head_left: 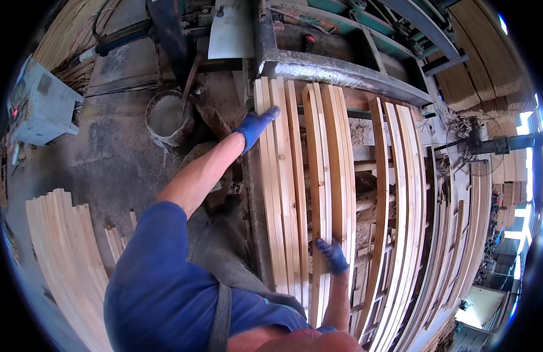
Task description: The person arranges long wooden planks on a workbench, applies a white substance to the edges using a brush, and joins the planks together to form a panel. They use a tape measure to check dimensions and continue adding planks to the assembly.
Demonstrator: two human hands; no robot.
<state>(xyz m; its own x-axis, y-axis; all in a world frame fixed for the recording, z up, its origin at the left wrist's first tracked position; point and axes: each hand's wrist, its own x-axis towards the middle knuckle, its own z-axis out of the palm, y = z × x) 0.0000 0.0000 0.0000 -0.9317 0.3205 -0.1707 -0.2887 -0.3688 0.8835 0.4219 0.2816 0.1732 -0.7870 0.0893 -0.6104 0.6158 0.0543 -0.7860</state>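
Observation:
Long pale wooden strips [286, 193] lie side by side in separate bundles, running away from me. My left hand [258, 126], in a blue glove, grips the leftmost bundle near its far end, its fingers over the top. Nearer to my body, my right hand [333, 256], also gloved in blue, is closed on the middle strips [320, 193], fingers curled over their left edge. Gaps part the middle strips from the bundles on either side. The undersides of the strips and part of each hand's grip are hidden.
Beyond the strips' far ends stands a metal machine frame [348, 67]. A whitish bucket [166, 117] and a pale blue metal box [46, 100] are at the left. Stacked boards [66, 246] lie at the lower left. More strips [400, 223] rest to the right, with a fan [485, 144] beyond.

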